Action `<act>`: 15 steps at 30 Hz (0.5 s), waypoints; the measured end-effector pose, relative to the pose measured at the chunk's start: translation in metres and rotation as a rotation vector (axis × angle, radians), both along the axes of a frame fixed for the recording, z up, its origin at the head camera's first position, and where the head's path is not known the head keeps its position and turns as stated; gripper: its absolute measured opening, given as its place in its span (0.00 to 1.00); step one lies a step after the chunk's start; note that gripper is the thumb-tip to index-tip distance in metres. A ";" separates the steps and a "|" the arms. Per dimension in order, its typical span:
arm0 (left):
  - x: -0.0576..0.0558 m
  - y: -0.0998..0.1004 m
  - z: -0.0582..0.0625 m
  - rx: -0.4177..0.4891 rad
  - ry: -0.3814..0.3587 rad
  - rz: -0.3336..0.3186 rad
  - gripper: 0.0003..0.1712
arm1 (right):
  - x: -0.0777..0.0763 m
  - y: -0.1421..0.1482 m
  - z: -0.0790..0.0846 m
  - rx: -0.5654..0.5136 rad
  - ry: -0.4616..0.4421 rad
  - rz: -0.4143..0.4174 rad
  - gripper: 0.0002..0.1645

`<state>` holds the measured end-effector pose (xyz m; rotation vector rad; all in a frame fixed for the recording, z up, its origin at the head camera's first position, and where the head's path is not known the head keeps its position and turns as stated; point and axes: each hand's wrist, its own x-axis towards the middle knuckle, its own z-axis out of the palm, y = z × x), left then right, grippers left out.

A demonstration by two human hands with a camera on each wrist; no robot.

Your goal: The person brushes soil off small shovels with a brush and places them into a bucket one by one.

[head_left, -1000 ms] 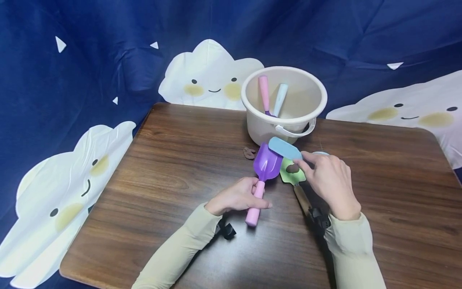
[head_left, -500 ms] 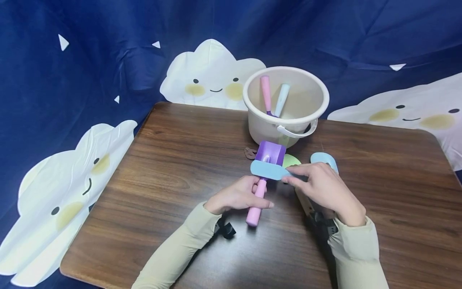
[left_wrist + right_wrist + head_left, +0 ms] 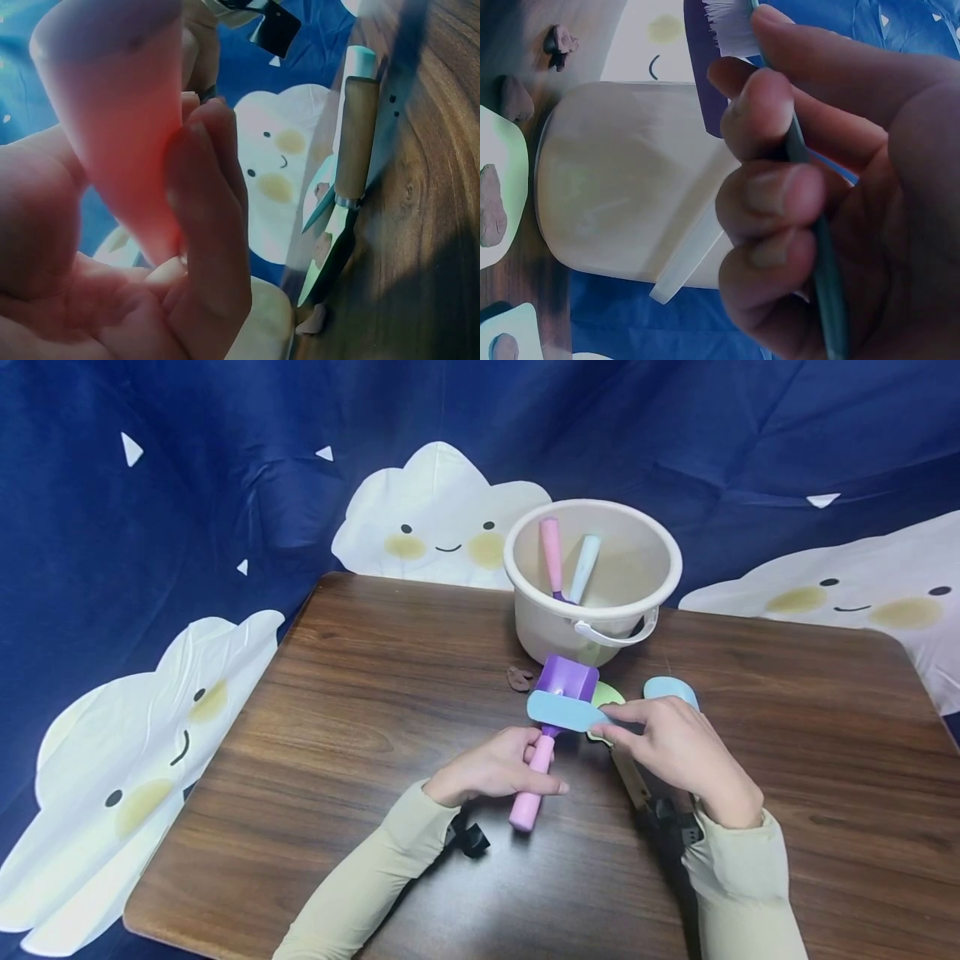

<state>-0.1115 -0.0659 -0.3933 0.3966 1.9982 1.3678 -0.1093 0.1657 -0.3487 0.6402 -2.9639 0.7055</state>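
My left hand (image 3: 495,770) grips the pink handle (image 3: 529,785) of a purple toy scoop (image 3: 566,678) lying on the wooden table (image 3: 375,710); the left wrist view shows its fingers (image 3: 214,210) curled round that handle (image 3: 120,120). My right hand (image 3: 675,747) pinches a flat light-blue brush (image 3: 566,712) and holds it across the scoop's blade. In the right wrist view the brush's white bristles (image 3: 731,26) sit against the purple blade (image 3: 701,67). A green trowel with a wooden handle (image 3: 630,777) lies under the right hand, partly hidden.
A cream bucket (image 3: 592,578) with a white bail stands just beyond the scoop, holding a pink-handled and a pale-blue-handled tool. A brown lump (image 3: 519,677) lies left of the scoop. A light-blue piece (image 3: 670,690) rests beyond the right hand. Blue cloud-print cloth surrounds the table.
The right hand brought the blue brush down from above the green trowel, leftward onto the purple scoop's blade. The left hand kept its hold on the pink handle.
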 end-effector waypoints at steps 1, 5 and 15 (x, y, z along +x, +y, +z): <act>0.000 0.000 0.000 -0.001 -0.001 0.003 0.20 | 0.000 0.000 0.000 0.000 -0.003 -0.002 0.17; 0.000 0.000 0.000 0.000 -0.007 0.011 0.18 | 0.001 0.000 0.000 0.006 -0.012 -0.004 0.17; -0.003 -0.002 -0.002 -0.005 -0.003 0.019 0.23 | 0.001 0.002 0.000 0.027 -0.004 -0.043 0.18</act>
